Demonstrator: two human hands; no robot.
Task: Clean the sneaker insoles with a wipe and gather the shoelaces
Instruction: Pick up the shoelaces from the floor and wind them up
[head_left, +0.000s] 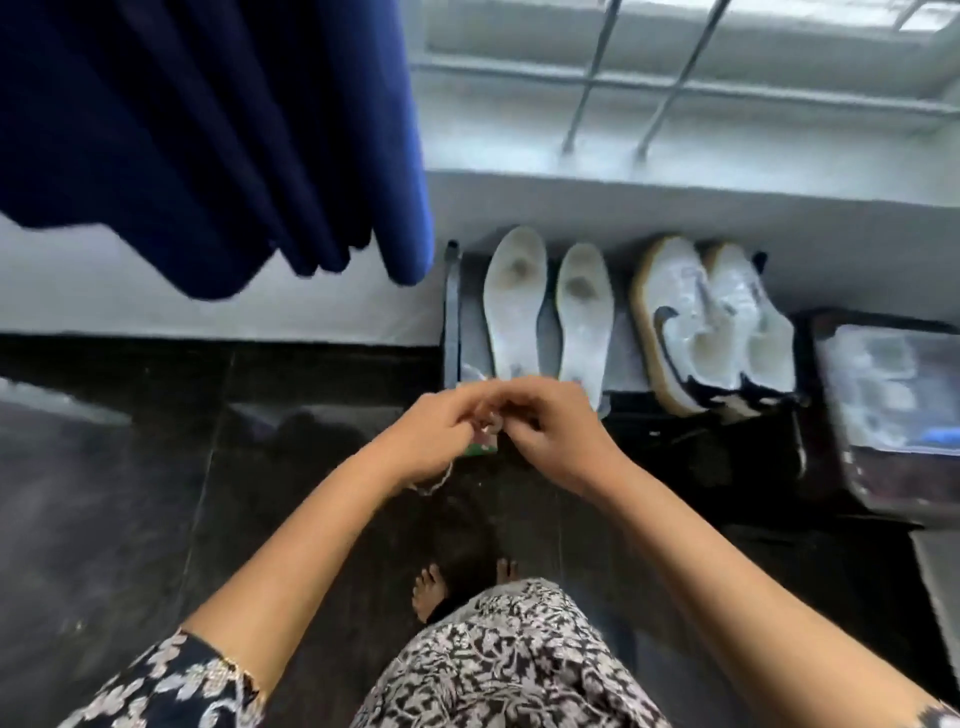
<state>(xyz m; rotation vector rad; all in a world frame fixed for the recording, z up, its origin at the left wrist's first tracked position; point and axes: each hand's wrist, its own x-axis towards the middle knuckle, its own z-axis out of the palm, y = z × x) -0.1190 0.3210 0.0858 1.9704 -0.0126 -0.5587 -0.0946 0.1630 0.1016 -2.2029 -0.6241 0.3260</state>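
Two white insoles (514, 301) (584, 312) with dark heel stains lie side by side on a low dark rack (452, 312). To their right stands a pair of white sneakers (711, 322) with tan soles. My left hand (441, 431) and my right hand (550, 431) meet just in front of the insoles. Both pinch a small green-and-white wipe packet (480, 447), most of it hidden by the fingers. No shoelaces can be made out.
A dark blue curtain (208, 130) hangs at the upper left. A window with bars (675, 78) is above the rack. A clear plastic box (893, 405) sits at the right. The floor (156, 441) is dark tile; my bare feet (431, 587) stand on it.
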